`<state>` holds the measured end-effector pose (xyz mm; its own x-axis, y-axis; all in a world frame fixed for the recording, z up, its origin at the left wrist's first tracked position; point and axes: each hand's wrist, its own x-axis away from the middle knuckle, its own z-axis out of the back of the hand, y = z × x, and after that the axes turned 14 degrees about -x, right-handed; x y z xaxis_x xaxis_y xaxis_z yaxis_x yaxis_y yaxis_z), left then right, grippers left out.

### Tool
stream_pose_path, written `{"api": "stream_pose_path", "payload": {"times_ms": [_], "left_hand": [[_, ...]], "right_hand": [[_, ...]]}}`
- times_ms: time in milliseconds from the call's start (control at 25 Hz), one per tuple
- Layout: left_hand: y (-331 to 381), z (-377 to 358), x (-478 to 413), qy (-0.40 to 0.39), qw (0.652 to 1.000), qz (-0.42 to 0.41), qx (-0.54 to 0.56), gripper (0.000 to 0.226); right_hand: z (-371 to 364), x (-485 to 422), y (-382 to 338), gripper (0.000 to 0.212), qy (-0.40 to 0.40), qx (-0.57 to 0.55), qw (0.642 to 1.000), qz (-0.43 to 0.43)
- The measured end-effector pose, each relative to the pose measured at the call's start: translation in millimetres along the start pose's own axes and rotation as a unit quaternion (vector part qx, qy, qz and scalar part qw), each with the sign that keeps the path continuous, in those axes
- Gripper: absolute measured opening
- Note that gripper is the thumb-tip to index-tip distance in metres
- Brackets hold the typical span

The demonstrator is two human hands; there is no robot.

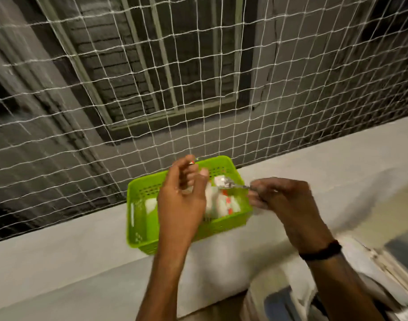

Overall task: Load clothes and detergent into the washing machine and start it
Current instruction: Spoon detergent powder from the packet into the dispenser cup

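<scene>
Head view: both hands work over a green basket (140,205) on a grey ledge (59,251), close against netting (105,89).
Right hand (274,195): pinched shut on a spoon (228,184) heaped with white detergent powder — level, above the basket.
Left hand (182,200): fingers curled on a white packet (213,202); grip partly hidden.
Washing machine (337,286): lower right, well apart.
Risk: powder may spill in transit if the spoon tilts; packet may tip if released.
</scene>
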<state>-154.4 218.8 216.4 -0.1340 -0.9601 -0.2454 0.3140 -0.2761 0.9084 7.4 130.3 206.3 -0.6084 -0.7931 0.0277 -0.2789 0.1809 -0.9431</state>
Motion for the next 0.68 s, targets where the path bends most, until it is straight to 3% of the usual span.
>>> {"api": "stream_pose_path", "payload": {"times_ms": [120,160,240,320,400,440,600,680], "left_hand": [[-32,19,-29,-0.084,0.955,0.065,-0.277,0.065],[-39,21,-33,-0.13,0.931,0.082,-0.332,0.07],[-48,19,-35,-0.192,0.907,0.088,-0.363,0.064],[-56,16,-33,-0.191,0.905,0.065,-0.375,0.037],[-63,16,-36,-0.162,0.91,0.062,-0.378,0.028],[-65,19,-37,-0.154,0.914,0.07,-0.369,0.029],[-60,25,-37,-0.132,0.942,0.109,-0.289,0.039],[-53,25,-34,-0.113,0.953,0.11,-0.259,0.048]], "right_hand": [[-33,-17,15,0.017,-0.03,0.266,0.961,0.065],[-39,-22,20,0.017,-0.045,0.376,0.921,0.093],[-52,-27,25,0.028,-0.038,0.471,0.879,0.067],[-64,-30,29,0.031,-0.021,0.475,0.879,0.039],[-69,-33,31,0.045,-0.029,0.47,0.882,0.02],[-70,-34,32,0.049,-0.031,0.467,0.884,0.006],[-67,-44,41,0.018,-0.06,0.421,0.903,-0.062],[-68,-49,41,0.017,-0.079,0.367,0.92,-0.117]]}}
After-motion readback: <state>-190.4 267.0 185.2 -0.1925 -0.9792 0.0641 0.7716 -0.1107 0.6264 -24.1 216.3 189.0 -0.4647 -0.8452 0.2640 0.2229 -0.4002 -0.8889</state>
